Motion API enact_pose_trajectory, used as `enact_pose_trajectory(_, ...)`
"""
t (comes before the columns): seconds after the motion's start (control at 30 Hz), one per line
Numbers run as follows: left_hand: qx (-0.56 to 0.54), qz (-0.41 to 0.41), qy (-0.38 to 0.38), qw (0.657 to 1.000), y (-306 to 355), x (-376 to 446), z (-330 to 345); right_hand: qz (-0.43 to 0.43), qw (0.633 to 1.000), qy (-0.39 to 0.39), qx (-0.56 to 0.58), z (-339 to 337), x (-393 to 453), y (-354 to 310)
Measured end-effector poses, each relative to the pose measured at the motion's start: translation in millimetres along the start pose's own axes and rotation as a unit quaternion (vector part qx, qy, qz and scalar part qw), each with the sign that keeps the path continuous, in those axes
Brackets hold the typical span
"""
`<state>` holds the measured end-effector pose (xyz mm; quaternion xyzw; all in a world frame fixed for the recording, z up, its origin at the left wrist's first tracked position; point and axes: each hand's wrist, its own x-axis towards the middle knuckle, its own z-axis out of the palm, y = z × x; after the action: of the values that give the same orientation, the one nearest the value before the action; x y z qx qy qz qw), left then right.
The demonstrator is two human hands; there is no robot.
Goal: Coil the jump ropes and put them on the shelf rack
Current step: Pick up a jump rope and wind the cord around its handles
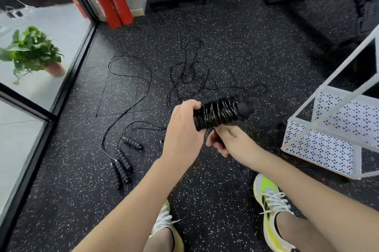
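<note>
The left hand (182, 128) grips one end of a wound rope bundle (222, 113), cord wrapped tightly round its two black handles, held above the floor (225, 26) near frame centre. The right hand (231, 141), directly below the bundle at 6 o'clock, has its fingers curled; it appears to pinch the cord's loose end, though blur prevents confirmation. Unwound ropes (190, 75) lie tangled on the floor at 12 o'clock from the hands, with their handles (123, 164) at 8 o'clock. The white shelf rack (328, 128) stands at 3 o'clock, nothing visible on it.

Recommendation: keep the left grip firm, tuck the loose end under a wrap so the winding cannot spring open, then carry the bundle level to the rack.
</note>
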<state>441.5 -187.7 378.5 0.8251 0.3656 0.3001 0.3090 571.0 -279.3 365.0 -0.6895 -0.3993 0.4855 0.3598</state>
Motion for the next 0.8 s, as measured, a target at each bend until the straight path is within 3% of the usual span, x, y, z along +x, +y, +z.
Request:
enact_pose_trajectory(0.23, 0.124, 0.096, -0.056, 0.986, -23, 7, 5, -0.024, 0.962, -0.012, -0.272, 27, -17, -17)
enact_pose_trajectory(0.37, 0.151, 0.07, -0.072, 0.983, -35, 4, 18, -0.057, 0.92, -0.007, -0.389, 17, -23, -34)
enact_pose_trajectory(0.5, 0.161, 0.108, -0.123, 0.973, -41, 0, 20, -0.089, 0.892, 0.011, -0.444, -7, -26, -46)
enact_pose_trajectory(0.63, 0.132, 0.121, -0.146, 0.973, -38, -1, 21, -0.182, 0.828, 0.038, -0.529, -42, -21, -55)
enact_pose_trajectory(0.8, 0.094, 0.139, -0.211, 0.963, -23, 0, 15, -0.251, 0.857, 0.053, -0.447, -63, -9, -44)
